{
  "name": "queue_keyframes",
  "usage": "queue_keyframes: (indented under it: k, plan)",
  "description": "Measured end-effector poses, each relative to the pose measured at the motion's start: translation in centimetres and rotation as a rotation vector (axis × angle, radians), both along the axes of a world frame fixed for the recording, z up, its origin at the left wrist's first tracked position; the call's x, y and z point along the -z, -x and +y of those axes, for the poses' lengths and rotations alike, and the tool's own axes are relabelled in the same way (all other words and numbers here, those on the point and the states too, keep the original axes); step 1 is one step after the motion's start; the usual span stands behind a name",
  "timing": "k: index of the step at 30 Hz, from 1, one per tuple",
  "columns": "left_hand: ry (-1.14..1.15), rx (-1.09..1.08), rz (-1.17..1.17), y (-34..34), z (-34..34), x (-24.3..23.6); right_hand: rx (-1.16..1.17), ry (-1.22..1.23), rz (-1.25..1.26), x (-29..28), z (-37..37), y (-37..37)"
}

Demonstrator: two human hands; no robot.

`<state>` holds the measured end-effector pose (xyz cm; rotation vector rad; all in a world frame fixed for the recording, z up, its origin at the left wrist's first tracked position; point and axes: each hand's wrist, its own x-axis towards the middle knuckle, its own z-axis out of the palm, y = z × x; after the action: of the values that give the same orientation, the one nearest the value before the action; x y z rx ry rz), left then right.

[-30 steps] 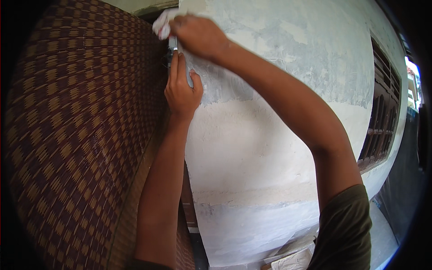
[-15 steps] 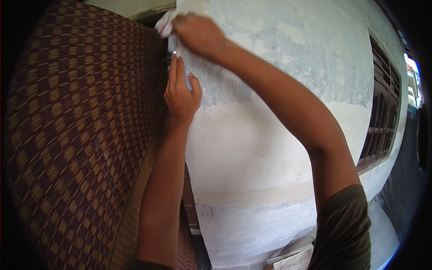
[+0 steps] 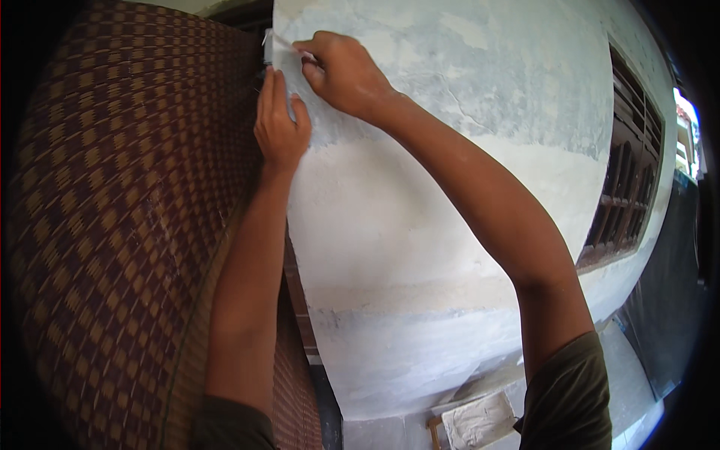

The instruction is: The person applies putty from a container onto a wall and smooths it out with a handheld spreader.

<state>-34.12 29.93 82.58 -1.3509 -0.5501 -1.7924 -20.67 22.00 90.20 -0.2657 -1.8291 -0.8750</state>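
A narrow grey strip (image 3: 268, 48) stands along the upper corner edge of the plastered wall (image 3: 420, 210). The fingers of my left hand (image 3: 282, 129) stretch upward and rest against that edge just below the strip's top, thumb apart. Just to the right, my right hand (image 3: 346, 76) is closed round a small, thin pale tool (image 3: 298, 49), held near the wall; its shape is partly hidden by my fingers.
A brown checked woven mat (image 3: 112, 202) hangs along the left. A barred wooden window (image 3: 624, 172) is set in the wall at right. Low down lies a tray (image 3: 476, 420) with pale paste on a wooden support, and a dark sheet (image 3: 664, 300) hangs at far right.
My right hand has moved right and slightly down from the corner, and the white bundle it was at is no longer visible. My left hand and the wall edge appear further left and higher.
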Motion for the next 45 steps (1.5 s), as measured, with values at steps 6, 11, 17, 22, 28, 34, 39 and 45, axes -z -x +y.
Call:
queue_keyframes:
  k: [6, 11, 17, 22, 28, 34, 39, 45]
  plan:
    - [0.119, -0.036, -0.032, -1.1, -0.4, 2.1, -0.052, 0.590, 0.311, 2.6, -5.1, -6.8]
    - [0.135, 0.151, 0.013, -6.0, -4.6, 5.5, -0.387, 0.964, 0.470, 7.6, -8.9, -14.4]
    - [0.257, 0.404, 0.098, -17.4, -9.5, 15.2, -0.445, 1.101, 0.695, 18.2, -14.1, -24.1]
    - [0.501, 0.633, 0.163, -28.3, -13.1, 24.6, -0.375, 1.202, 0.930, 28.9, -17.5, -33.7]
    - [0.814, 0.807, 0.246, -37.3, -16.4, 35.0, -0.308, 1.360, 1.280, 40.9, -21.5, -44.0]
    - [1.088, 0.881, 0.336, -42.8, -19.8, 44.7, -0.247, 1.493, 1.600, 51.6, -25.4, -49.5]
    - [1.332, 0.946, 0.403, -45.3, -21.6, 51.3, -0.200, 1.501, 1.779, 59.3, -27.6, -50.4]
    - [1.499, 0.986, 0.490, -45.9, -22.5, 58.4, -0.141, 1.467, 1.955, 67.2, -30.2, -49.5]
